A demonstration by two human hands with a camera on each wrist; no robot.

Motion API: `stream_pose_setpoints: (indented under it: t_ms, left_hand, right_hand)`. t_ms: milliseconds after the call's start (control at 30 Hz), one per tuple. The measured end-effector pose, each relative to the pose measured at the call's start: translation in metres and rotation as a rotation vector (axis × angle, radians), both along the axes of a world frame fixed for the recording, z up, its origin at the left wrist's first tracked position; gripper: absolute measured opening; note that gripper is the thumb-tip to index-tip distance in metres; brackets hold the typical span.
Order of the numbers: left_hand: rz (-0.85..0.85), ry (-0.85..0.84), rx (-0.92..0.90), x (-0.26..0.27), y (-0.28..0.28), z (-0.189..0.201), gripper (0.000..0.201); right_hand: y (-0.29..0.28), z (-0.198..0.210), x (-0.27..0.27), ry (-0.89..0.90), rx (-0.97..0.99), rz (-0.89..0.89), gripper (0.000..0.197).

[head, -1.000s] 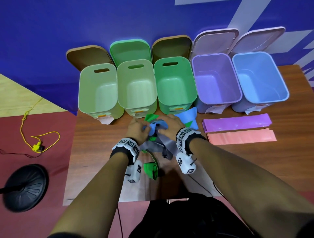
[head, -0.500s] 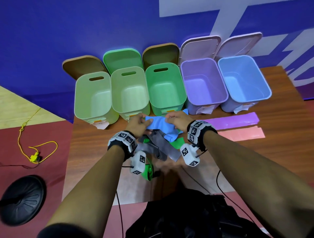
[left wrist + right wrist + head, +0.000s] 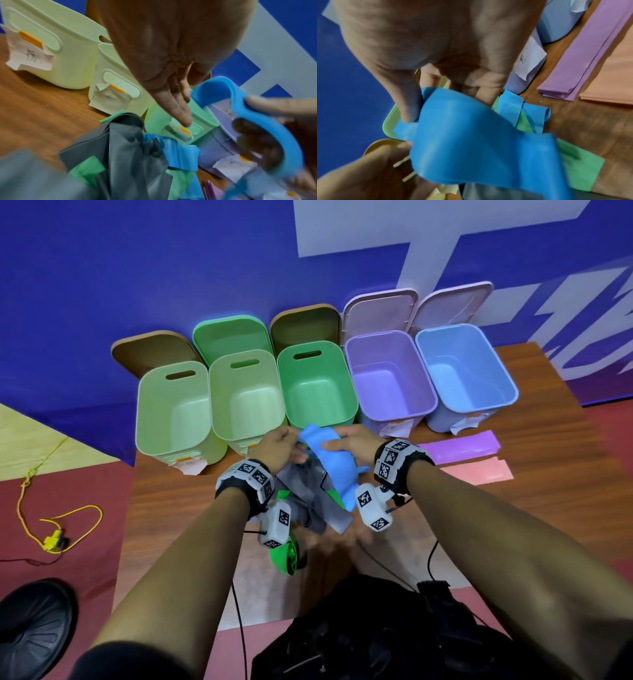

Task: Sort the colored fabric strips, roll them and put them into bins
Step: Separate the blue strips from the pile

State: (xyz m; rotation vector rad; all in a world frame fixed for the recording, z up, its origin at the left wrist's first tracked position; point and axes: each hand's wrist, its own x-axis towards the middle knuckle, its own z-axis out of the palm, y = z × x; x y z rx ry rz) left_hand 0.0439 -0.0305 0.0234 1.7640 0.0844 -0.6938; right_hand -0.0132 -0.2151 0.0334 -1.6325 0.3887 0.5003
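Holding a bright blue stretchy fabric strip (image 3: pixel 330 460) pinched between left hand (image 3: pixel 281 447) and right hand (image 3: pixel 356 444) — lifted above the grey and green strips heaped on the wooden worktop (image 3: pixel 513 508) — just before the green plastic bin (image 3: pixel 317 386).

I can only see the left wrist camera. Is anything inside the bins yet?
Observer: No. The head view looks down into all five bins, and no strips are inside.
Operator: Is there a pink strip anywhere?
Observer: Yes, a pink strip lies flat on the table, just nearer than the purple strip.
Operator: Did any get rolled up?
Observer: A green strip that looks rolled sits near the table's front edge, partly hidden.
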Motion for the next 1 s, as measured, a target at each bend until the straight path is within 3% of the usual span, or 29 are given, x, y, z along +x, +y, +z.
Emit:
stream_pose_setpoints:
  t_ms: [100,233,367,400,467,633,767,867,1000]
  left_hand:
    - [-0.134,0.108,0.049,-0.008,-0.006,0.003,0.021]
    - [-0.453,-0.004,0.15,-0.017,-0.008,0.001,0.039]
    - [-0.465,-0.068,0.182,-0.013,-0.006,-0.005,0.006]
    - [-0.447,-0.052,0.191,-0.012,-0.006,-0.007,0.011]
    - [-0.382,-0.016,0.222,-0.011,-0.004,-0.01,0.024]
    - [-0.38,-0.078,0.327,-0.011,0.001,-0.009,0.02]
    - [-0.407,-0.138,0.294,-0.012,0.001,0.003,0.006]
    - [-0.454,-0.192,0.221,-0.011,-0.002,0.01,0.008]
    - [-0.468,-0.129,0.154,-0.011,-0.007,0.01,0.012]
  right_hand:
    - [0.001,0.007,0.001,0.005,0.137,-0.11,0.016]
    - [0.001,0.011,0.002,0.008,0.296,-0.218,0.021]
    - [-0.005,0.013,0.004,-0.018,0.339,-0.282,0.029]
    - [-0.008,0.013,0.004,-0.028,0.344,-0.306,0.028]
    - [-0.015,0.013,0.004,-0.029,0.292,-0.335,0.024]
    - [-0.026,0.005,0.001,0.097,0.151,-0.31,0.007]
    - [-0.028,-0.003,-0.003,0.175,-0.138,-0.149,0.025]
    - [-0.023,0.0,-0.006,0.17,-0.19,-0.062,0.035]
    - [-0.013,0.003,-0.004,0.035,-0.142,-0.016,0.023]
